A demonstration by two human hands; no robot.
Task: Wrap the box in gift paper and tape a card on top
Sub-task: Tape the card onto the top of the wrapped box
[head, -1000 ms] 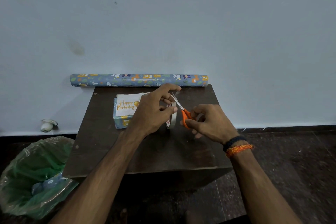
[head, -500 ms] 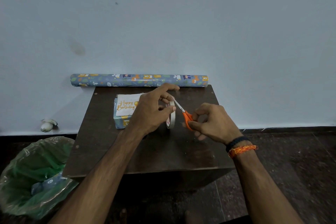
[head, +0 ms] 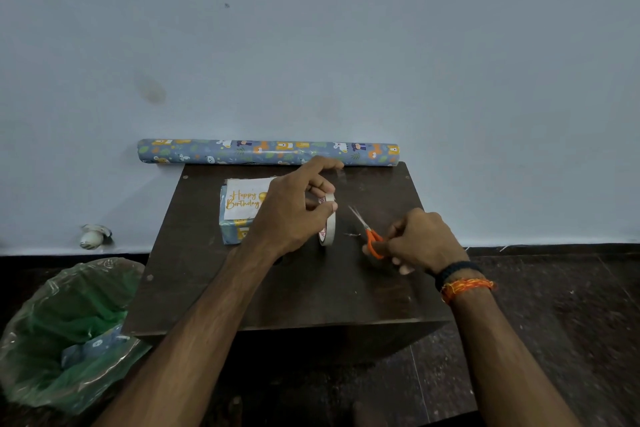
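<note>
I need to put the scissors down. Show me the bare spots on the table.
Bare tabletop lies along the near edge of the table in front of both hands, and at the far right corner below the paper roll. It is crowded mid-table around the wrapped box, tape roll and scissors.

The white card point(head: 246, 198) reads "Happy Birthday" in gold script.

A single head-worn wide-angle view looks forward and downward from above the near edge of the counter point(head: 311, 295). It faces the wall point(head: 311, 45), close to the counter, with both forearms entering from the bottom of the frame.
</note>
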